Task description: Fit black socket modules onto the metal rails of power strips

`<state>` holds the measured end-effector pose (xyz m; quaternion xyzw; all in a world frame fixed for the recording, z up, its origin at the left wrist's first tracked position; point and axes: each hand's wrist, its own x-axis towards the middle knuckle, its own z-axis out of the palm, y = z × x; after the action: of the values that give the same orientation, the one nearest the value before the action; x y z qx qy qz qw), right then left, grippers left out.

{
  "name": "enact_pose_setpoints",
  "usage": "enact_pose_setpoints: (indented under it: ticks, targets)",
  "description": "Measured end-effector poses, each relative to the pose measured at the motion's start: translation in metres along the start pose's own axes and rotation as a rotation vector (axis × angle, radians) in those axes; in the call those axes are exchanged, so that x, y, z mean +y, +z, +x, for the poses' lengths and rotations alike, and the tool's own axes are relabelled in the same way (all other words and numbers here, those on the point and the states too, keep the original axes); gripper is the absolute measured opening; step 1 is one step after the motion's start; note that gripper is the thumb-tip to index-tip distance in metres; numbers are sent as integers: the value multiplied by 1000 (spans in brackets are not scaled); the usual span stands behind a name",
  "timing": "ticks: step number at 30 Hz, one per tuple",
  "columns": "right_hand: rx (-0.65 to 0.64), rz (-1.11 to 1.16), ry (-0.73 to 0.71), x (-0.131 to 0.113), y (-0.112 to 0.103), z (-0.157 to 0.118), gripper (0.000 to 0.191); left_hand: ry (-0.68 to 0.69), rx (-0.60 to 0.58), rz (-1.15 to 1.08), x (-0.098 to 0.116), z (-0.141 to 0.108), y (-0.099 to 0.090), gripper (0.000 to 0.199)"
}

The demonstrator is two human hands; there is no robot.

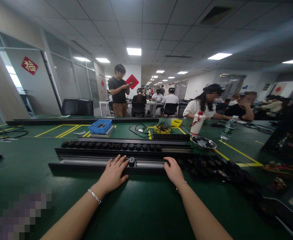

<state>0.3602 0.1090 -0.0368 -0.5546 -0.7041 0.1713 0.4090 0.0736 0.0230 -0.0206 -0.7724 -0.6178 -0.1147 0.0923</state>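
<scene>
In the head view, the near rail (81, 164) lies crosswise on the green table (146, 206), seemingly so both hands reach it; the left hand (114, 174) spreads wide over it beside a black socket (131, 162), clasping nothing, while the right hand (173, 170) half-curls at the rail, its hold unclear

From my end the view looks dim, lit by white light panels (134, 51) in the ceiling (156, 33), with a pale streak of glare at upper right. I see the green tabletop (141, 210) darker toward the lower right, while wide-lens distortion stretches and softens the outer edges.
</scene>
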Motion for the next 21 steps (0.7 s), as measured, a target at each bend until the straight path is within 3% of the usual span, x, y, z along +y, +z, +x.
enact_pose_setpoints:
  ticks: [5,10,21]
  targets:
    - [10,11,2,-1,-1,0,34,28,56,-42,11,1,1,56]
    - [-4,7,13,-1,-1,0,35,57,82,-94,8,1,2,48]
    - [11,4,-10,-1,0,0,35,78,5,-182,10,1,-8,47]
